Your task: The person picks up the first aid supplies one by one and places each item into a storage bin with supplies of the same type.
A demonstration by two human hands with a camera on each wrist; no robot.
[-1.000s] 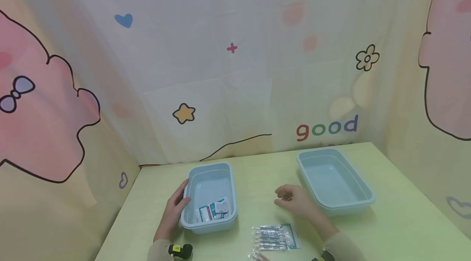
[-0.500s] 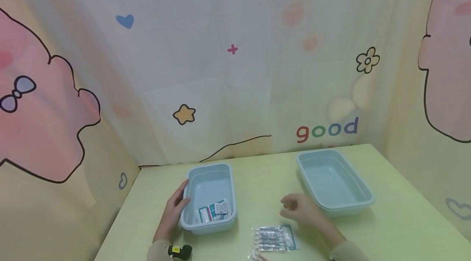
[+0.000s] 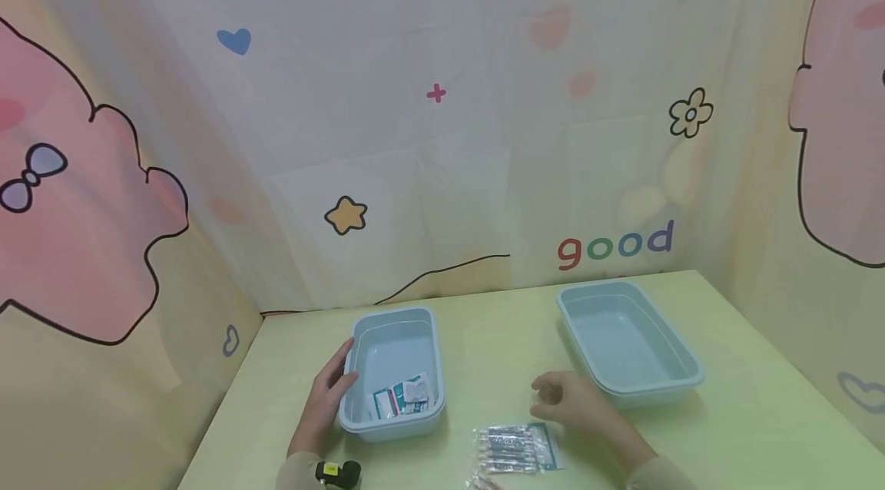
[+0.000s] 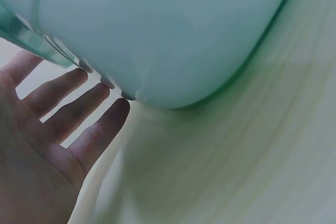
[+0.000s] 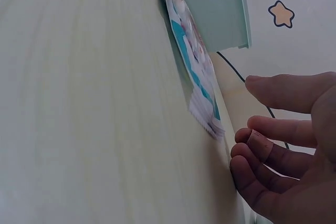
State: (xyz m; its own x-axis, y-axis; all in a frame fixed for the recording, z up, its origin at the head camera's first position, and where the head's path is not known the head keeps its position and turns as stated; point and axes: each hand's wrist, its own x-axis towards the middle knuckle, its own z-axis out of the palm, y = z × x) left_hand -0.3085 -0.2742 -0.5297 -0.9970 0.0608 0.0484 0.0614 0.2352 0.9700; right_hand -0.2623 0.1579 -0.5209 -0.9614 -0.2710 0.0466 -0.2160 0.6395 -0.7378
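My left hand [image 3: 323, 404] rests against the near-left side of a pale blue plastic bin [image 3: 358, 424]. In the left wrist view its straight fingers [image 4: 100, 132] touch the bin's outer wall [image 4: 157, 30]; the thumb lies at the rim in the head view. Several small teal-and-white packets [image 3: 401, 396] lie inside, at the near end. My right hand [image 3: 570, 400] hovers over the table, fingers loosely bent and holding nothing. Just below it lies a clear packet [image 3: 508, 448] of several slender sticks with a teal end. In the right wrist view this packet [image 5: 191, 56] is edge-on.
A second pale blue bin [image 3: 660, 394] stands at the right with nothing seen inside. Another clear wrapper [image 3: 484, 481] is cut off by the bottom edge. A printed curtain [image 3: 387, 121] hangs behind the pale yellow-green table [image 3: 242, 421].
My right hand has drawn a little to the right and toward me, staying above the table. The left hand, both bins and the packets are where they were.
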